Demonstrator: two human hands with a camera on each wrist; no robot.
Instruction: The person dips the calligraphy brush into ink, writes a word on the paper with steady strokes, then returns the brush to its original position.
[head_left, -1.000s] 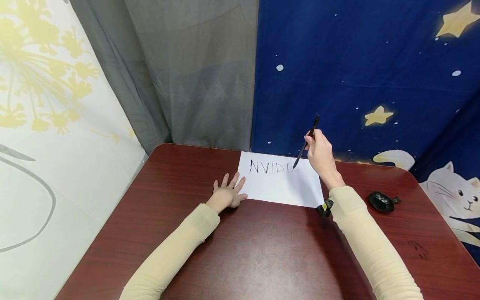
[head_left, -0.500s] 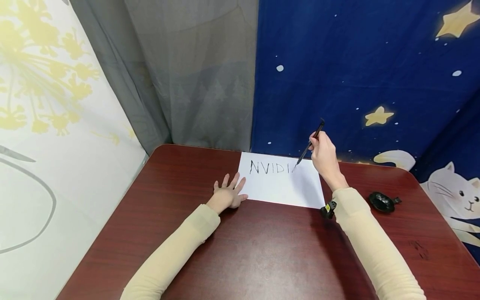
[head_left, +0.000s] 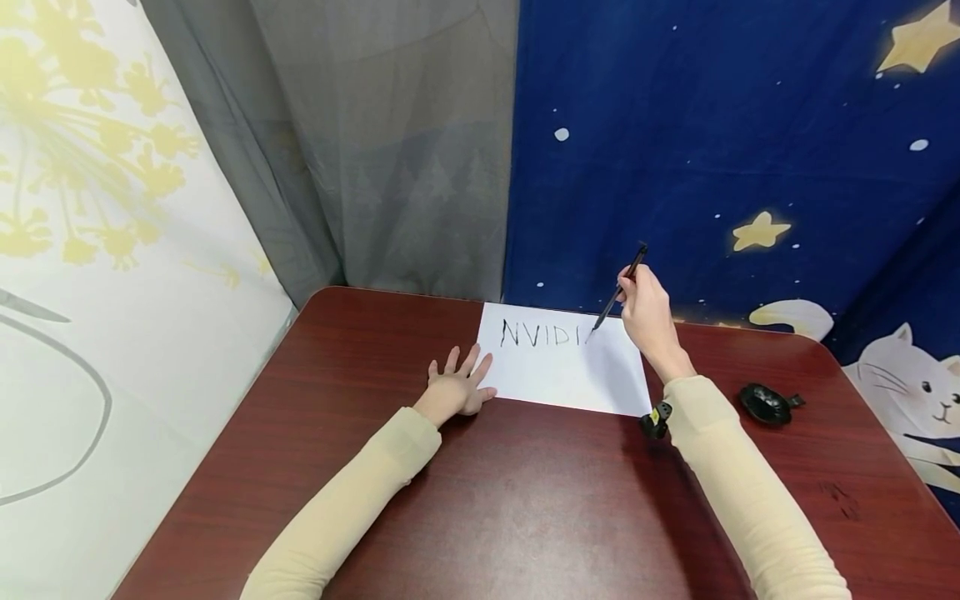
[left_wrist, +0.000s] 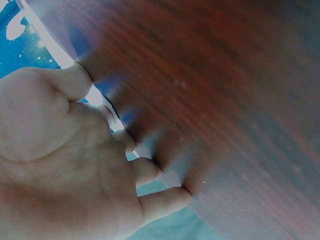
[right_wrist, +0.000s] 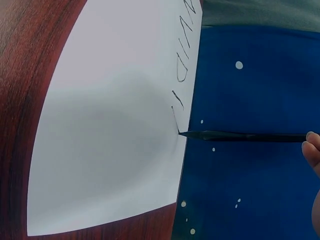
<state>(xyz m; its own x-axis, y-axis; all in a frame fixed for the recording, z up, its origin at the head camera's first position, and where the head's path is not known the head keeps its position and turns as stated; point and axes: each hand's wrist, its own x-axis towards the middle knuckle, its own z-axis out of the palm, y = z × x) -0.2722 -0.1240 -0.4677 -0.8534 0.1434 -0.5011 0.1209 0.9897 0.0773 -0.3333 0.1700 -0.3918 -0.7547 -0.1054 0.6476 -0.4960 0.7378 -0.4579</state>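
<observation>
A white sheet of paper [head_left: 555,379] lies at the far edge of the table, with the letters "NVIDI" and a thin slanted stroke written along its top. My right hand [head_left: 648,312] pinches a black ink brush [head_left: 628,271] well up its handle. In the right wrist view the brush [right_wrist: 240,136] meets the paper [right_wrist: 110,150] with its tip, at the end of the slanted stroke. My left hand [head_left: 453,390] rests with spread fingers at the paper's left edge, thumb on its lower corner. The left wrist view shows the palm side of this hand [left_wrist: 75,150].
On the right of the reddish-brown table [head_left: 510,500] sits a small black dish [head_left: 765,404] with a short handle. Dark smudges [head_left: 838,500] mark the table nearer the front right. A blue curtain [head_left: 615,150] and a grey curtain [head_left: 405,167] hang right behind the table.
My right hand has shifted slightly right with the brush, whose tip has moved up and right along the slanted stroke. My left hand stays in place.
</observation>
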